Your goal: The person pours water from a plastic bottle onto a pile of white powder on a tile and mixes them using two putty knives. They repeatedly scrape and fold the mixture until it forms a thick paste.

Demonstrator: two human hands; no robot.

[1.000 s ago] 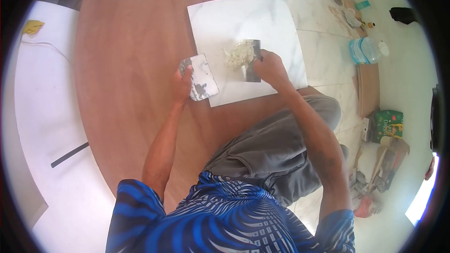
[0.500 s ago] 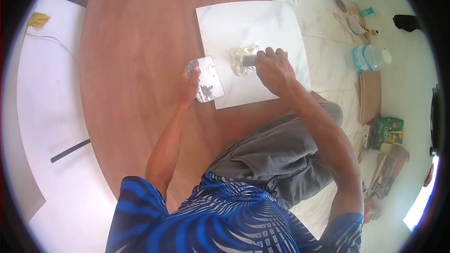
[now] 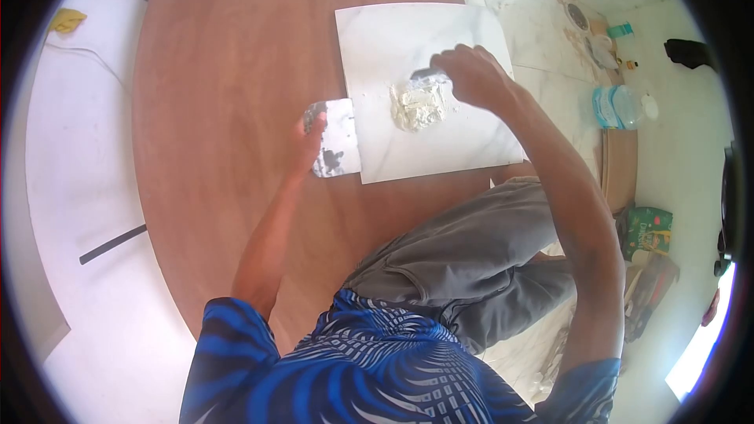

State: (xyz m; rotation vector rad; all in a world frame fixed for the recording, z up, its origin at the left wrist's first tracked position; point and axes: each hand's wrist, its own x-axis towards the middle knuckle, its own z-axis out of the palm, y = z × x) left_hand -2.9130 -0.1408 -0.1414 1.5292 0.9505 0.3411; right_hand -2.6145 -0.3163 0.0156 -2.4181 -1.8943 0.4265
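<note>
Across a brown tabletop (image 3: pixel 236 94) lies a white tile (image 3: pixel 463 144) with paste (image 3: pixel 419 108), left hand (image 3: pixel 309 141) gripping a blotched plate (image 3: pixel 341 135), right hand (image 3: pixel 481 78) curled around a scraper (image 3: pixel 426 74).

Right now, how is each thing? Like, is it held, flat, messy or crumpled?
Left hand: closed on the white plate
White plate: held, patched with grey
Right hand: closed on the trowel
Trowel: held, partly hidden
Paste: spread, rough
Board: lying on the table
Cloth: crumpled
</note>
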